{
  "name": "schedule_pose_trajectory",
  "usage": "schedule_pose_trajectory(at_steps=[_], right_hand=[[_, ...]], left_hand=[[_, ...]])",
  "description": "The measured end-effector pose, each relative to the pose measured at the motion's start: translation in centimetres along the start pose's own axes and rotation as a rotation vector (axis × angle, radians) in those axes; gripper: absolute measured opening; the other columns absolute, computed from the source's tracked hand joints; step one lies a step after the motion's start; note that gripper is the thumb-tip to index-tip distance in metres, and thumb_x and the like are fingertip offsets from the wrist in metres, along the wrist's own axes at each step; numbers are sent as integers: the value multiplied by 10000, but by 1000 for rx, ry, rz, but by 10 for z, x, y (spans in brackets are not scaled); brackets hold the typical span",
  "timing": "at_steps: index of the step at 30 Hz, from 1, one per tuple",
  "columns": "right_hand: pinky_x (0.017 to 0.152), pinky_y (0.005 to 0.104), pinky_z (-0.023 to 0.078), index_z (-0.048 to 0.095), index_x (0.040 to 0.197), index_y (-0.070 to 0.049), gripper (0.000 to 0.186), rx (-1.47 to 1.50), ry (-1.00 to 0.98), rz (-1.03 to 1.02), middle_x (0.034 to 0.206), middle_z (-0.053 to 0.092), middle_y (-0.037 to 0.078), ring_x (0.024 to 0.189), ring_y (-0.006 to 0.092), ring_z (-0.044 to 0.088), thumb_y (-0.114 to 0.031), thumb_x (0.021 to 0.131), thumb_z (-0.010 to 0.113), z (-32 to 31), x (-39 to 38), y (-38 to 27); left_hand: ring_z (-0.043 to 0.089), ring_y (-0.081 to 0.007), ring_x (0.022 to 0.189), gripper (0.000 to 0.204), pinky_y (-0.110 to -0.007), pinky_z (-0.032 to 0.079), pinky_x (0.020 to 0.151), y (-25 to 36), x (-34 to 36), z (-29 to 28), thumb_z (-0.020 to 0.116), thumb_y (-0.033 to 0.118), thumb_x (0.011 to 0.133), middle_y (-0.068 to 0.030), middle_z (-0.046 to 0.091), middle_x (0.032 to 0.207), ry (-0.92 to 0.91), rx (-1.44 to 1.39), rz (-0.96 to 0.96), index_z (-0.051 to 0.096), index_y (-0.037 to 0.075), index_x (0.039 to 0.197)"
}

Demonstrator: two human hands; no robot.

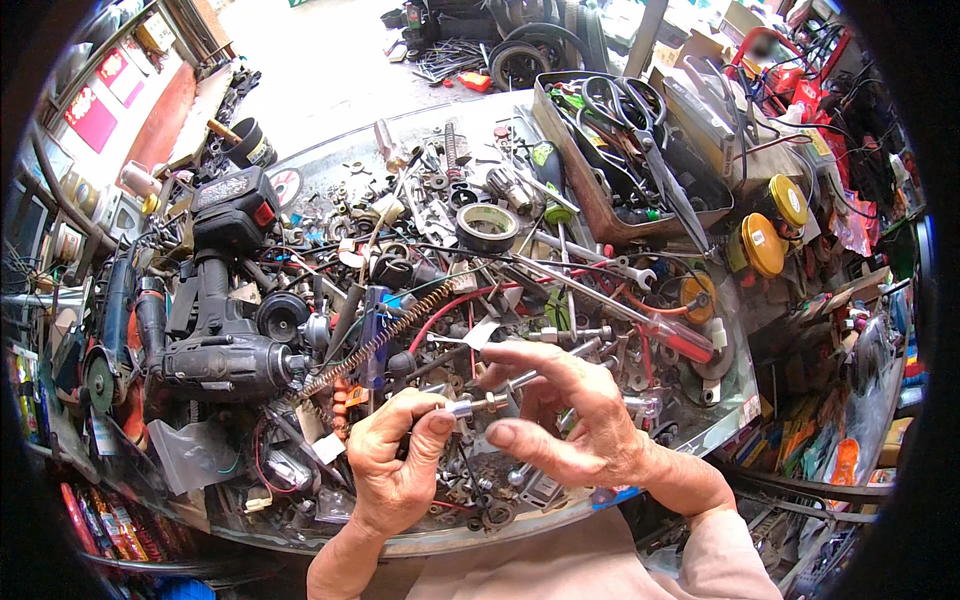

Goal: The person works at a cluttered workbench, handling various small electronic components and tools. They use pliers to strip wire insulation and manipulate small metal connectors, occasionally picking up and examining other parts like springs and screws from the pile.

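Between the thumb and fingers of my left hand (395,460) is the end of a short silvery metal bolt (462,408). A brass-coloured nut (490,402) sits on its shank, toward my right hand. My right hand (580,415) is just beside the nut, thumb and fingers spread apart around it and holding nothing that I can see. Loose nuts, bolts and washers lie thickly on the glass-topped table (735,410) under both hands. Part of the bolt is hidden by my left fingers.
To the left lie a black cordless impact wrench (225,350) and an angle grinder (115,320). A long spring (395,330), a tape roll (487,228) and a red-handled screwdriver (680,338) lie beyond my hands. Scissors (635,110) stick up from a metal box (600,220).
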State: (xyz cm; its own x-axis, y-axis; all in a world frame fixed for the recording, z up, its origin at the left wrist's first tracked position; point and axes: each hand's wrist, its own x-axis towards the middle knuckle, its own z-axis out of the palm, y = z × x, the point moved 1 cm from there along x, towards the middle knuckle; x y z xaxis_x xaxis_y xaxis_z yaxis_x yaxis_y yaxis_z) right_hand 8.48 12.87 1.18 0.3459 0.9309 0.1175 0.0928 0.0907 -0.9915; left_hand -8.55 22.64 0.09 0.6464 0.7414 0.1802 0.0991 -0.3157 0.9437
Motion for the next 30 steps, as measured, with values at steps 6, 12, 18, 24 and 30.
schedule_pose_trajectory(at_steps=[6, 12, 18, 24, 30], right_hand=[[560, 257, 475, 658, 1145, 9, 269, -162, -97, -100, 967, 683, 106, 644, 96, 605, -131, 923, 720, -6, -1, 14], [552, 235, 459, 682, 1105, 22, 216, -204, -184, -79, 851, 698, 55, 643, 69, 605, -118, 942, 698, -10, 1, 13], [549, 223, 459, 682, 1119, 25, 248, -116, -14, -93, 791, 692, 43, 637, 55, 607, -140, 938, 719, -1, 2, 2], [570, 221, 474, 670, 1133, 20, 254, -243, -153, -93, 862, 711, 71, 639, 52, 600, -126, 931, 721, -8, 1, 14], [521, 266, 461, 651, 1168, -10, 310, -104, -12, -115, 856, 698, 93, 562, 121, 598, -140, 903, 744, -1, 1, 4]], left_hand=[[553, -126, 666, 170, -258, 441, 614, 1, 0, 2, 668, 132, 978, -64, 616, 766, 10, -9, -3, 650, -37, 961], [565, -132, 665, 169, -265, 449, 613, 0, 0, 1, 678, 128, 969, -71, 629, 773, 0, 1, 41, 656, -40, 977], [577, -137, 679, 180, -266, 459, 626, -2, -1, 2, 691, 137, 963, -76, 638, 780, 22, -2, -26, 658, -38, 988], [579, -128, 690, 178, -260, 463, 636, -1, -1, 3, 693, 130, 962, -76, 643, 790, -11, -1, 42, 664, -42, 999], [589, -134, 704, 185, -260, 472, 648, -1, -1, 3, 708, 120, 949, -81, 654, 808, 7, -42, -20, 668, -49, 1014]])
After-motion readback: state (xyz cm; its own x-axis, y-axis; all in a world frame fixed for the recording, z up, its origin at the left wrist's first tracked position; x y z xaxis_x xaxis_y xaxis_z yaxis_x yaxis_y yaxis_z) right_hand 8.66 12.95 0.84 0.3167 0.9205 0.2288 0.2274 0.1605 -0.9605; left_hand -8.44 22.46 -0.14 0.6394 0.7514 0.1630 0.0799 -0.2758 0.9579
